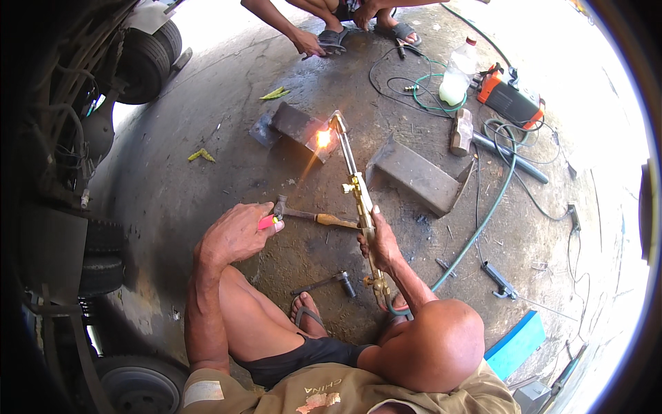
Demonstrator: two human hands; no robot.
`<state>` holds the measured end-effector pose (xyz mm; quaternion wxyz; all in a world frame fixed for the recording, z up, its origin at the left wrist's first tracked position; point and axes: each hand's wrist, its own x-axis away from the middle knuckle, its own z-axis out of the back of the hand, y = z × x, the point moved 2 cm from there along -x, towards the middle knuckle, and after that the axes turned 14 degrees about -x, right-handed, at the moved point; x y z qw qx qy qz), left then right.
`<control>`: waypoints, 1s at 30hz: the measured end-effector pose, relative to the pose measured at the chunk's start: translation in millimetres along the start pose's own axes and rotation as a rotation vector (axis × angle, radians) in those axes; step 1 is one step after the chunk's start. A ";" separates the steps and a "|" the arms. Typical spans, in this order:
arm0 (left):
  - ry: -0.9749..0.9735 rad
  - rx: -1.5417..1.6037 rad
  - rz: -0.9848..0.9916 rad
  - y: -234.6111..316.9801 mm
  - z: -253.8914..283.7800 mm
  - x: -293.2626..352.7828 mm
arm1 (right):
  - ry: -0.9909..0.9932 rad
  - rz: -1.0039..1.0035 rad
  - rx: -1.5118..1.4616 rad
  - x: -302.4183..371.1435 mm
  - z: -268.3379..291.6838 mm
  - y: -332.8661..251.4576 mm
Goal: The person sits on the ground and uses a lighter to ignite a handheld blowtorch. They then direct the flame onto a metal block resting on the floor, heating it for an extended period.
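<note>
My right hand [381,240] is wrapped round the brass body of a cutting torch [356,185]. The torch's bent tip lies beside a brown steel piece [296,126], and a bright orange glow [323,138] shows there with a streak running down from it. In my left hand [233,231], closed above my knee, is a pink lighter [265,221]. Just beyond that hand lies a hammer [307,216] with a wooden handle, its end reaching toward the torch. To the right of the torch rests a grey open steel channel [417,176].
A green hose [476,238] curves along the right. Beyond are a sledgehammer [462,132], a plastic bottle [458,72] and an orange-black welding machine [510,99]. An electrode holder [498,279] lies at right, a ratchet [331,281] near my foot. Another person's hand [308,43] is opposite; vehicle tyres [143,65] stand left.
</note>
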<state>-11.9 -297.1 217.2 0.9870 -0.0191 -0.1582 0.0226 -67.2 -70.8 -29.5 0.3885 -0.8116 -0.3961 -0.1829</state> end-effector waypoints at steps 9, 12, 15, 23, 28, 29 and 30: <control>-0.026 -0.003 0.008 1.9 1.4 -2.6 | -0.007 -0.018 -0.003 1.3 -0.3 1.0; -0.053 0.014 0.009 5.7 7.0 -4.4 | -0.012 -0.007 0.006 0.2 1.0 1.7; -0.074 0.019 0.017 8.1 10.9 -4.5 | 0.004 0.001 0.009 0.8 0.6 0.9; -0.002 0.007 -0.027 5.3 2.8 -4.7 | -0.008 -0.014 -0.016 1.3 1.2 1.7; -0.058 -0.010 -0.004 2.9 0.9 -6.6 | 0.002 -0.015 -0.015 1.3 0.9 1.4; -0.074 -0.009 0.003 2.6 1.1 -7.6 | 0.009 -0.015 -0.014 0.4 1.6 1.8; -0.074 -0.009 0.003 2.6 1.2 -7.6 | 0.009 -0.014 -0.014 0.3 1.8 1.9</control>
